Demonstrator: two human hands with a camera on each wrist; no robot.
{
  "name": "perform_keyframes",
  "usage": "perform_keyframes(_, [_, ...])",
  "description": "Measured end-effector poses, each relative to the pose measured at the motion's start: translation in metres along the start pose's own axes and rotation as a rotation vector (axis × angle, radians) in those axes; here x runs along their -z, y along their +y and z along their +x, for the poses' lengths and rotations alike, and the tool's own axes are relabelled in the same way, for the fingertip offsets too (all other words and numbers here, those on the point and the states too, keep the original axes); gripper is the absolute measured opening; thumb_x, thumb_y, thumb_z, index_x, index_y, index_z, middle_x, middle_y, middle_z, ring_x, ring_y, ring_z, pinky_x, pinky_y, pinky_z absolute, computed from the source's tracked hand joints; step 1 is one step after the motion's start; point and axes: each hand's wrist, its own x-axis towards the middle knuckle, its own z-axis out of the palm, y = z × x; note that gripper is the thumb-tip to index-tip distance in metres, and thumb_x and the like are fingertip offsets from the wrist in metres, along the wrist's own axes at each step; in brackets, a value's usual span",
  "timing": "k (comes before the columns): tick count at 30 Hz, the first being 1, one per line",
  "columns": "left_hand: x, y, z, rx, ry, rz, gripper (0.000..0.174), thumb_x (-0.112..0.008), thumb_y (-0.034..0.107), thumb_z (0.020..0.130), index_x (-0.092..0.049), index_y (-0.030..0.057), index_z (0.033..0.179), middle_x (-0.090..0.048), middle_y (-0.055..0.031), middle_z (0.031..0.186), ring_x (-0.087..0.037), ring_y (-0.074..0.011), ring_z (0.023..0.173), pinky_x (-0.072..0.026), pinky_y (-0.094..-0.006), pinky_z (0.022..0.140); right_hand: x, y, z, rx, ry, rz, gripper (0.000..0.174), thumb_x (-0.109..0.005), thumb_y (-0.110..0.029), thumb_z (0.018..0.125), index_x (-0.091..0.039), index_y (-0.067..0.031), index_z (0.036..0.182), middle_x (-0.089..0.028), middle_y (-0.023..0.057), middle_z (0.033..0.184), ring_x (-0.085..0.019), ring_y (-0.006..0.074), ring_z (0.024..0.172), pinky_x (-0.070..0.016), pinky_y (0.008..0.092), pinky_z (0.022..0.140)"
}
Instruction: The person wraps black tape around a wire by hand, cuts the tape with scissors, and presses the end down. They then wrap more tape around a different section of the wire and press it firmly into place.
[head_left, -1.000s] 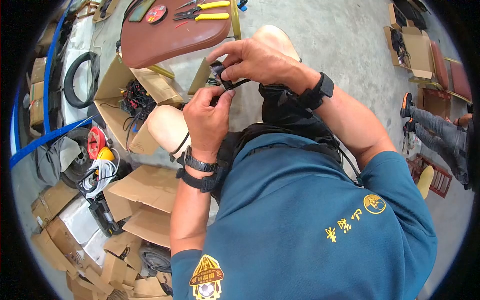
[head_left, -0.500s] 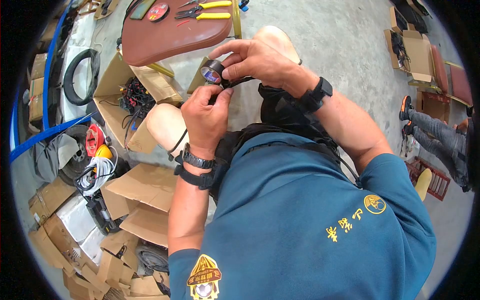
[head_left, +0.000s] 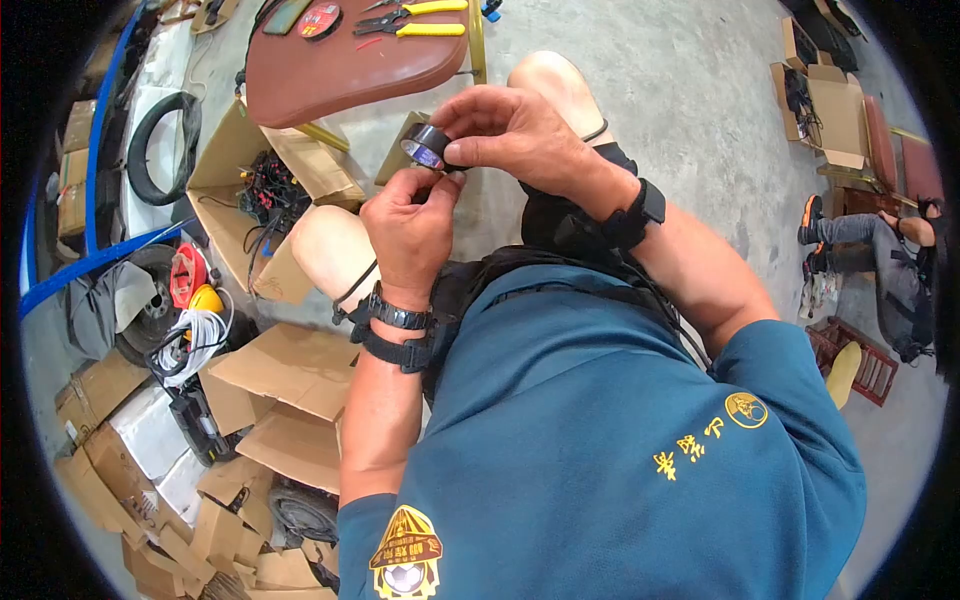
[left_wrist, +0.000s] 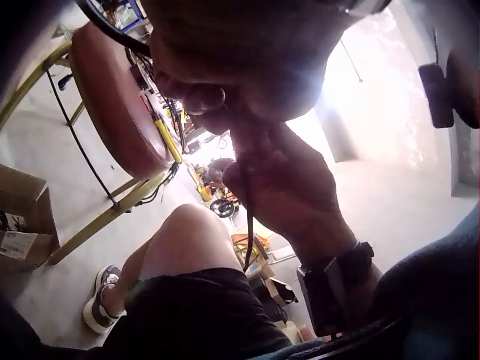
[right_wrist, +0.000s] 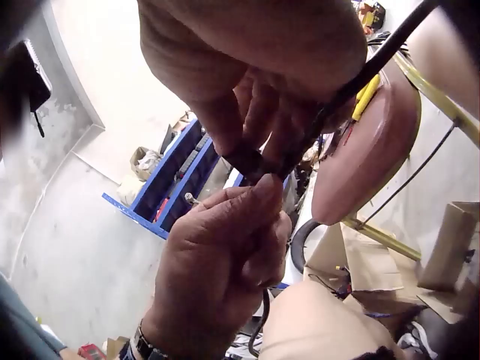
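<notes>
My right hand (head_left: 530, 140) holds a roll of black electrical tape (head_left: 434, 136) between thumb and fingers, its printed inner core showing. Just below it, my left hand (head_left: 408, 225) pinches a black cable (right_wrist: 382, 56) with thumb and forefinger. The two hands meet close together over my lap. In the right wrist view a short dark strip of tape (right_wrist: 246, 159) stretches between the right fingers and the left thumb tip. The cable runs on past both hands, and the fingers hide its wrapped part.
Ahead stands a brown padded chair (head_left: 360, 75) carrying yellow-handled pliers (head_left: 430, 30), a red disc-shaped roll (head_left: 320, 20) and a phone-like slab (head_left: 287, 15). Left of my knee, an open carton (head_left: 225, 220) holds tangled wires. More cartons (head_left: 290, 370) lie nearer. Another person's legs (head_left: 850, 230) show at far right.
The tape roll has turned from mostly hidden to showing its core, and my right fingers have spread around it. My left hand stays nearly in place. The other person's legs have shifted.
</notes>
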Motion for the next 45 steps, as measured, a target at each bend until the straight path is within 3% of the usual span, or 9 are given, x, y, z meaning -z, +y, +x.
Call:
perform_keyframes(7, [0.004, -0.009, 0.012, 0.067, -0.07, -0.024, 0.013, -0.076, 0.007, 0.086, -0.074, -0.0042, 0.091, -0.071, -0.0044, 0.074, -0.057, -0.0061, 0.067, -0.0488, -0.0252, 0.062, 0.0, 0.011, -0.014, 0.043, -0.028, 0.03, 0.039, -0.067, 0.002, 0.093, -0.059, 0.001, 0.131, -0.069, 0.008, 0.116, -0.065, 0.0142, 0.108, -0.0535, 0.0311, 0.098])
perform_keyframes(16, [0.013, -0.019, 0.026, 0.257, -0.366, -0.212, 0.018, -0.073, 0.002, 0.087, -0.075, -0.0021, 0.104, -0.075, -0.0035, 0.088, -0.063, -0.0058, 0.083, -0.053, -0.0258, 0.076, 0.005, 0.005, -0.021, 0.018, -0.072, 0.036, 0.032, -0.067, -0.001, 0.095, -0.064, 0.0007, 0.126, -0.07, 0.0052, 0.109, -0.065, 0.0115, 0.103, -0.0528, 0.0287, 0.094])
perform_keyframes(21, [0.013, -0.009, 0.025, 0.181, -0.376, -0.121, 0.015, -0.069, 0.002, 0.09, -0.076, -0.0005, 0.103, -0.074, -0.0014, 0.09, -0.063, -0.0071, 0.082, -0.0526, -0.0254, 0.074, 0.004, -0.001, -0.022, -0.038, -0.08, -0.127, 0.027, -0.073, -0.008, 0.092, -0.066, 0.0005, 0.117, -0.069, 0.0035, 0.102, -0.064, 0.0107, 0.098, -0.0527, 0.0281, 0.091])
perform_keyframes(27, [0.01, -0.009, 0.024, 0.128, -0.328, -0.157, 0.018, -0.068, 0.004, 0.088, -0.075, -0.0026, 0.104, -0.075, -0.0046, 0.089, -0.064, -0.0076, 0.082, -0.0526, -0.0264, 0.074, -0.009, -0.008, -0.023, 0.093, -0.004, -0.483, 0.022, -0.077, -0.01, 0.087, -0.07, -0.0003, 0.106, -0.068, 0.0041, 0.097, -0.063, 0.0122, 0.094, -0.0519, 0.0289, 0.088])
perform_keyframes(30, [0.012, -0.012, 0.024, 0.14, -0.324, -0.137, 0.017, -0.068, 0.004, 0.088, -0.075, -0.0031, 0.102, -0.073, -0.0033, 0.085, -0.062, -0.008, 0.078, -0.0517, -0.0265, 0.071, -0.013, -0.007, -0.025, 0.092, 0.036, -0.384, 0.017, -0.076, -0.008, 0.087, -0.071, -0.001, 0.101, -0.067, 0.0047, 0.094, -0.062, 0.0131, 0.09, -0.0509, 0.0295, 0.087])
perform_keyframes(33, [0.015, -0.006, 0.026, 0.201, -0.339, -0.066, 0.016, -0.069, 0.004, 0.087, -0.074, -0.0032, 0.101, -0.071, -0.0021, 0.081, -0.061, -0.0078, 0.075, -0.0504, -0.0258, 0.068, -0.009, -0.005, -0.028, 0.223, 0.095, -0.58, 0.022, -0.078, -0.013, 0.083, -0.073, 0.0003, 0.1, -0.07, 0.0081, 0.091, -0.065, 0.0153, 0.084, -0.0519, 0.031, 0.077])
perform_keyframes(36, [0.018, -0.001, 0.031, 0.281, -0.399, -0.048, 0.018, -0.07, 0.004, 0.087, -0.074, -0.0033, 0.102, -0.07, -0.0014, 0.081, -0.06, -0.007, 0.073, -0.0493, -0.0245, 0.065, -0.011, -0.019, -0.041, 0.074, 0.096, -0.578, 0.02, -0.076, -0.012, 0.086, -0.073, -0.0006, 0.102, -0.07, 0.0058, 0.088, -0.063, 0.0122, 0.084, -0.0507, 0.0285, 0.075])
perform_keyframes(39, [0.021, -0.006, 0.034, 0.28, -0.439, -0.061, 0.021, -0.07, 0.004, 0.087, -0.073, -0.0039, 0.106, -0.07, -0.001, 0.082, -0.059, -0.006, 0.072, -0.048, -0.0234, 0.063, -0.013, -0.014, -0.054, -0.152, 0.089, -0.177, 0.02, -0.075, -0.013, 0.088, -0.073, -0.0014, 0.104, -0.067, 0.0019, 0.086, -0.059, 0.0078, 0.083, -0.0484, 0.0248, 0.074])
perform_keyframes(45, [0.024, 0.001, 0.036, 0.287, -0.529, -0.007, 0.026, -0.07, 0.008, 0.088, -0.073, -0.0006, 0.112, -0.069, 0.0016, 0.083, -0.054, -0.0035, 0.066, -0.0426, -0.0207, 0.057, -0.014, -0.007, -0.072, -0.269, -0.03, 0.108, 0.023, -0.073, -0.012, 0.093, -0.07, -0.0029, 0.113, -0.062, -0.0048, 0.089, -0.053, 0.0038, 0.082, -0.0465, 0.0227, 0.073])
